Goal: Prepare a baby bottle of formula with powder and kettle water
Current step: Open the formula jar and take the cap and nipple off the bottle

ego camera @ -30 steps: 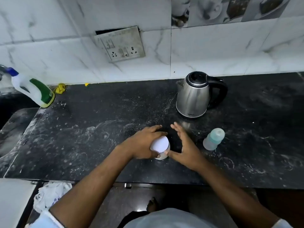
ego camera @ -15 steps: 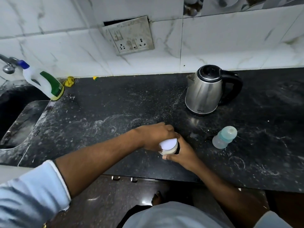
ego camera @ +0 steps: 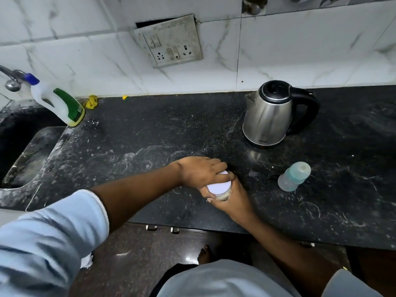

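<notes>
While the left hand [ego camera: 201, 171] clamps the white lid [ego camera: 219, 187] and the right hand [ego camera: 232, 198] wraps the powder jar [ego camera: 222, 196] beneath, a sudden release could scatter powder; the capped bottle [ego camera: 294, 176] stands beyond the right hand, near the kettle [ego camera: 269, 114].

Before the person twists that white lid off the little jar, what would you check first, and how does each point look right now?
1. Left hand on the white lid: ok, fingers wrap it from above.
2. Right hand steadying the jar: ok, gripped round its side.
3. Lid already loosened: cannot tell.
4. Baby bottle clear of the hands: ok, but its cap is on.
5. Kettle within reach, lid shut: ok; water inside: cannot tell.
6. Scoop for the powder: not ok, none in view.
</notes>
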The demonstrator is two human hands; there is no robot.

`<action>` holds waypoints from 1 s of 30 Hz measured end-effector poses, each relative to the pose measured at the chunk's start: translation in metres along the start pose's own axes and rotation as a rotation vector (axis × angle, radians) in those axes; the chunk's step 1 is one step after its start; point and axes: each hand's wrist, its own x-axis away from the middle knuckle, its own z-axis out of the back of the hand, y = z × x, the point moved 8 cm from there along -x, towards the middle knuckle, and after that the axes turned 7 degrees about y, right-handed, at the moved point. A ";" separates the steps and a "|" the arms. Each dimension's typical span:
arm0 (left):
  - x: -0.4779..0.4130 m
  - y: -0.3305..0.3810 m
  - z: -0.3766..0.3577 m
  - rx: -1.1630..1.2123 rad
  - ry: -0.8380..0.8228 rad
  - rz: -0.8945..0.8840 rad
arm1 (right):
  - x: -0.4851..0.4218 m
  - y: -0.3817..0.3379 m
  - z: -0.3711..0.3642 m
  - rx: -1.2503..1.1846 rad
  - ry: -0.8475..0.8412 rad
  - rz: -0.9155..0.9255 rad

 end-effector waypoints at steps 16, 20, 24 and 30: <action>0.009 0.021 -0.007 -0.066 -0.092 1.033 | 0.006 0.005 -0.006 0.071 0.052 -0.044; 0.012 0.022 0.010 0.237 -0.316 1.328 | 0.004 0.001 -0.007 0.085 -0.002 -0.072; 0.019 0.005 0.048 0.266 -0.459 1.328 | 0.003 0.002 -0.007 0.059 0.037 -0.057; 0.007 -0.001 0.036 0.396 -0.567 0.797 | 0.008 -0.002 -0.003 0.047 0.074 -0.071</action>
